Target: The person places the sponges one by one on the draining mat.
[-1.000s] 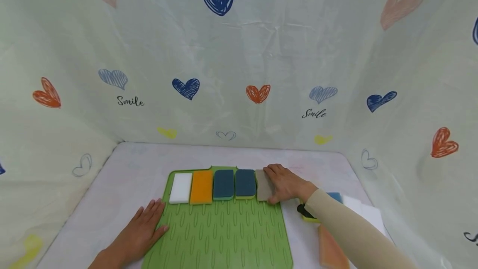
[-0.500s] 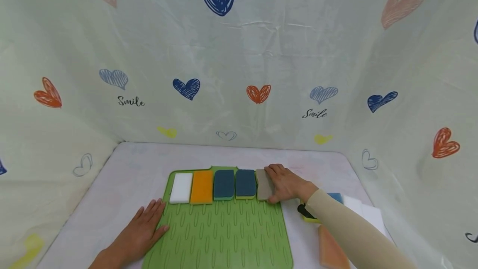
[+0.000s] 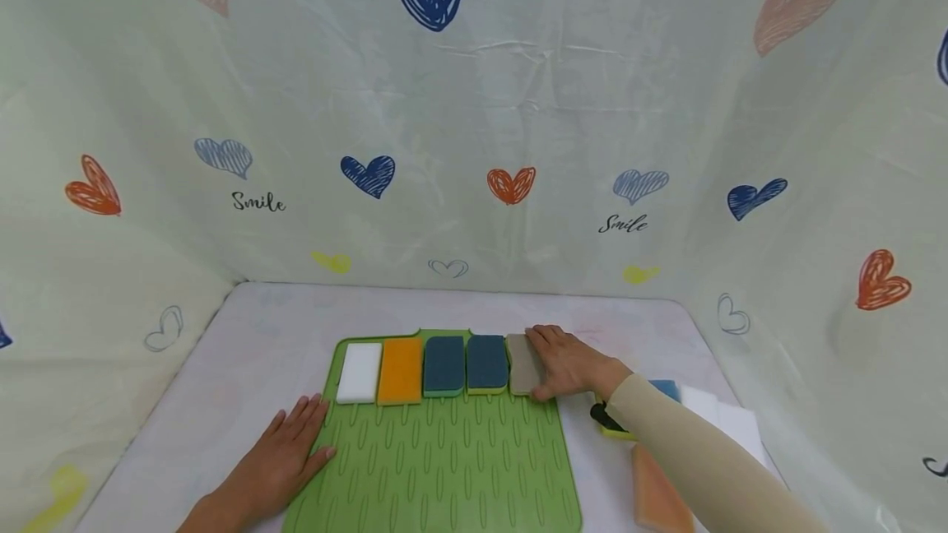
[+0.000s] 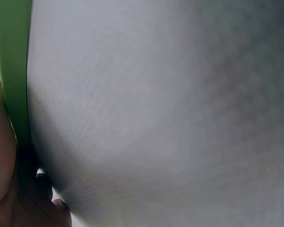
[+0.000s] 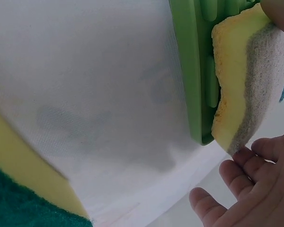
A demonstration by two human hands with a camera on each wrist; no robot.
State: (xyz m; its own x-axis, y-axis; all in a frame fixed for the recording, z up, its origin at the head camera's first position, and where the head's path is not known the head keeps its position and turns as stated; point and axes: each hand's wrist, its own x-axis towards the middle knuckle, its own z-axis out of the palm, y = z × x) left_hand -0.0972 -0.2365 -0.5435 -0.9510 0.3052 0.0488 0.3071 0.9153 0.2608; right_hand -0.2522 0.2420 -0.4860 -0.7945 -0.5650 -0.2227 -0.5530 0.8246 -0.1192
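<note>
Grey sponge [image 3: 523, 364] on green mat [image 3: 444, 467], right hand [image 3: 570, 365] fingers curled gripping it, left hand [image 3: 285, 455] flat.

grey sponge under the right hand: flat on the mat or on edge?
Flat. The grey sponge lies grey face up on the mat, ending the row; the right hand holds it.

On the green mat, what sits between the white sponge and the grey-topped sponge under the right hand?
Head view: three sponges in a row. An orange sponge beside the white sponge, then two dark blue sponges, the last beside the grey-topped sponge.
</note>
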